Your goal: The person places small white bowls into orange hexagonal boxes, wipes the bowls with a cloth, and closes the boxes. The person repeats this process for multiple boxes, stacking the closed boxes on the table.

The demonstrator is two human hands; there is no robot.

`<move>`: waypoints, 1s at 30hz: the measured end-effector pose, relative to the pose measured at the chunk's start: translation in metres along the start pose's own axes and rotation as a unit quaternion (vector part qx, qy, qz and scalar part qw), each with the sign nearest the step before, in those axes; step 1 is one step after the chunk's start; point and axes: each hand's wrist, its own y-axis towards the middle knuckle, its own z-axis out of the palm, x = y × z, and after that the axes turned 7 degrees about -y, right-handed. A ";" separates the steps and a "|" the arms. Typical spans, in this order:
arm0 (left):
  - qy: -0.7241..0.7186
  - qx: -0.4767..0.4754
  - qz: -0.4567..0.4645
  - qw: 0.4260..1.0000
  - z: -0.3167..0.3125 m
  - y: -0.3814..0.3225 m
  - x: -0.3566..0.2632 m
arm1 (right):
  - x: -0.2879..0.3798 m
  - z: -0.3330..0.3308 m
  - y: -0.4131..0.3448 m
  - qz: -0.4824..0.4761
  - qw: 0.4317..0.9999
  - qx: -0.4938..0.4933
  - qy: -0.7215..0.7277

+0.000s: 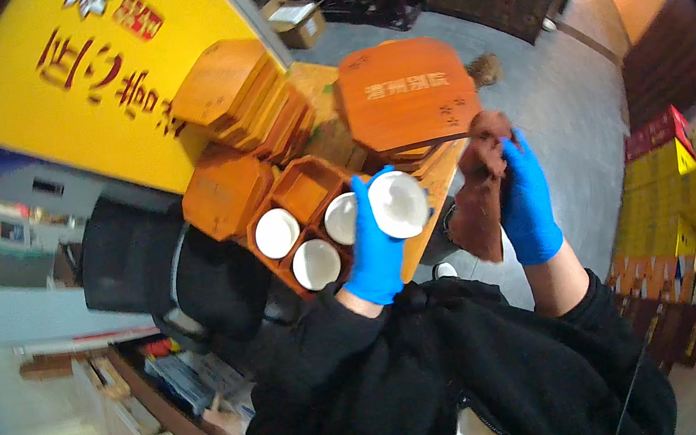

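Both my hands wear blue gloves. My left hand (376, 250) holds a round white bowl (398, 204) above the right part of an open octagonal wooden box (265, 219). The box is divided; several white bowls (316, 264) sit in its compartments and one compartment (306, 190) holds no bowl. My right hand (529, 199) grips a reddish-brown cloth (478, 216) that hangs down beside the table edge. A closed octagonal lid (410, 92) with writing and flower marks lies on a stack beyond my hands. The fingertips of my right hand are partly hidden by the cloth.
Stacked octagonal wooden boxes (223, 88) and another lid (224, 191) stand at the left on the wooden table (416, 254). A yellow panel with writing (102, 85) rises behind them. Black chairs (147, 259) stand at left, stacked cartons (658, 194) at right, and an open cardboard box (298, 27) on the floor.
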 end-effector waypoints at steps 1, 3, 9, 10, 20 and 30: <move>0.022 0.002 0.018 1.000 0.000 -0.003 0.004 | -0.002 0.007 0.000 -0.029 0.999 0.013 -0.012; 0.025 0.026 0.071 0.997 0.003 -0.005 0.011 | -0.027 0.030 -0.008 -0.048 0.956 -0.011 -0.288; 0.292 -0.014 0.253 0.922 0.007 -0.019 0.012 | -0.059 0.046 -0.035 -0.076 0.895 0.127 -0.421; 0.250 -0.023 0.188 0.950 0.005 -0.020 0.009 | -0.055 0.041 -0.032 -0.085 0.876 0.161 -0.447; 0.301 0.135 -0.008 0.944 -0.013 -0.003 -0.047 | -0.034 0.011 -0.019 -0.139 0.541 0.416 -0.718; 0.735 -0.096 0.275 0.612 -0.128 0.074 -0.157 | -0.059 -0.040 -0.027 0.089 0.743 0.169 -0.641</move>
